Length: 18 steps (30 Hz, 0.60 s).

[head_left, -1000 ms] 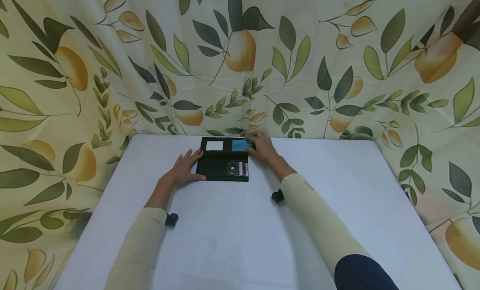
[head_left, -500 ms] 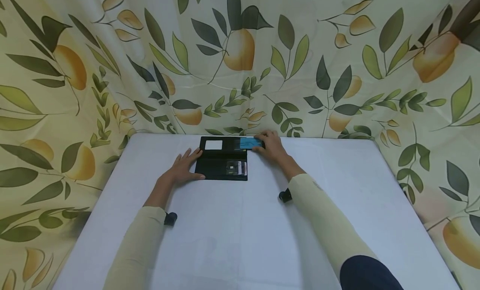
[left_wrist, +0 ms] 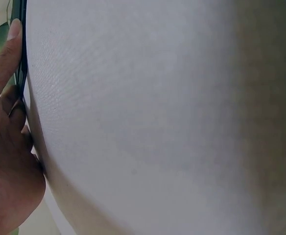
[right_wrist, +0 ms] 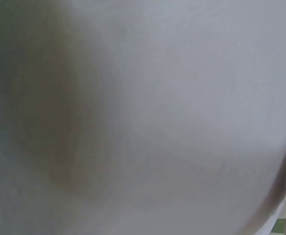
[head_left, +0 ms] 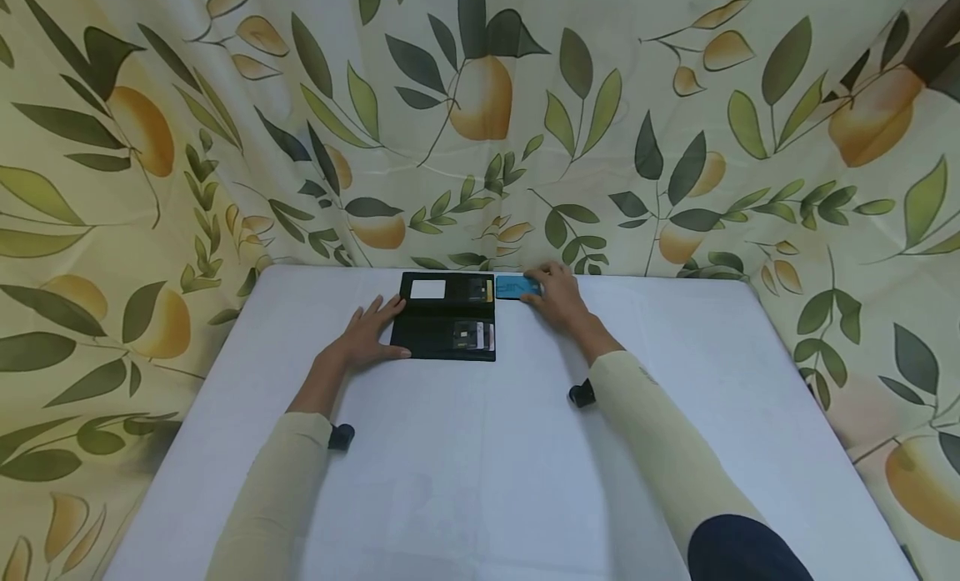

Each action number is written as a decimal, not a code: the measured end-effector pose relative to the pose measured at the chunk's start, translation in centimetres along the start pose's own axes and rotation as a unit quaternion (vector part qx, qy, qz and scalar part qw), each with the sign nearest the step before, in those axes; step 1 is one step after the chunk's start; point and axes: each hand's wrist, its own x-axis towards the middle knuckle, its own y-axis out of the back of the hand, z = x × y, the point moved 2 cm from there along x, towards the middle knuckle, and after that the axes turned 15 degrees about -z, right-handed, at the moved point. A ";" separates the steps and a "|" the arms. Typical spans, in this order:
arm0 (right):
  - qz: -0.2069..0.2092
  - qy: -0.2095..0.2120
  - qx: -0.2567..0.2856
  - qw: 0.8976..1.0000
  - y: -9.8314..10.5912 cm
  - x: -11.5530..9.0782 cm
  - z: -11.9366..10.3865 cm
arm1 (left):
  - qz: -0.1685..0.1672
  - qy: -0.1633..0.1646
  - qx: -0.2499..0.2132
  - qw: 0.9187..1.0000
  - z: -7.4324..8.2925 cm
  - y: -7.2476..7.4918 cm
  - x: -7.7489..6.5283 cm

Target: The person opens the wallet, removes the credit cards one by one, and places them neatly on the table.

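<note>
A black card wallet (head_left: 427,342) lies unfolded near the table's far edge. My left hand (head_left: 363,339) rests at its left side, thumb on the lower edge and fingertips on the left edge; the left wrist view shows the thumb (left_wrist: 6,58) along the wallet's dark edge. Just right of the wallet's upper half, my right hand (head_left: 561,298) pinches a blue card (head_left: 516,287) by its right end. Several cards (head_left: 474,336) sit in the lower right pocket, and a card with a yellow edge (head_left: 483,290) shows in the upper right one. A white rectangle (head_left: 428,289) marks the upper left.
The white-covered table (head_left: 465,464) spreads out around the wallet. Behind it hangs a curtain (head_left: 592,189) printed with fruit and leaves. A small black camera sits at each wrist, below the sleeves (head_left: 645,423).
My right hand has drawn the blue card rightward out of the upper right pocket, and it is now beside the wallet. The left hand and the wallet have stayed in place.
</note>
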 end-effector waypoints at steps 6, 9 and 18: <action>-0.004 -0.011 -0.001 1.000 0.0 -0.3 0.7 | -0.007 0.008 0.006 1.000 -0.1 0.0 0.2; -0.007 -0.015 -0.009 1.000 0.0 -0.3 1.1 | -0.006 0.006 0.007 1.000 -0.1 0.0 0.2; -0.007 -0.018 0.000 1.000 0.2 -1.0 2.1 | -0.001 0.003 0.009 1.000 -0.1 0.0 0.2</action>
